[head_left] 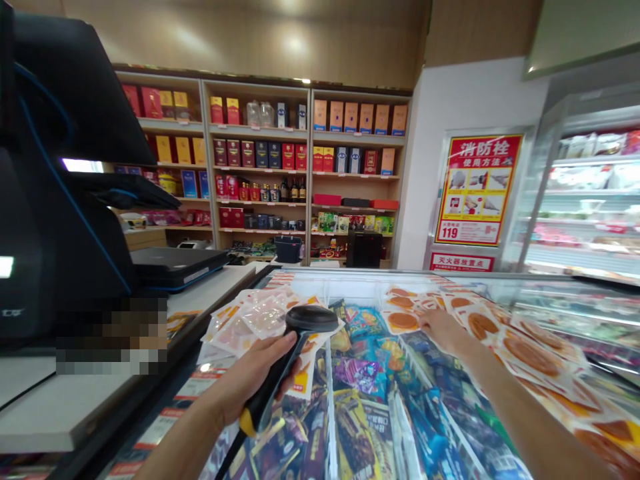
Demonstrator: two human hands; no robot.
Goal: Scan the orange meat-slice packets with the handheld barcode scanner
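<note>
My left hand (265, 373) is wrapped round the handle of a black barcode scanner (280, 373) with a yellow end and a trailing cable. The scanner's head sits over a pile of flat clear-and-white packets (250, 319). Farther right, my right hand (445, 328) has its fingers closed at the edge of a flat packet (403, 322) showing a round orange-brown item. Its fingertips are partly hidden. More such packets (533, 353) overlap along the right side, under and beside my right forearm. Both piles lie on the glass top of a chest freezer (360, 283).
Wrapped ice creams (357, 433) fill the freezer below the glass. A point-of-sale terminal (75, 200) stands on the white counter (90, 400) at left. Shelves of boxed bottles (260, 155) line the back. A lit display fridge (590, 193) and a red-and-yellow poster (479, 190) are at right.
</note>
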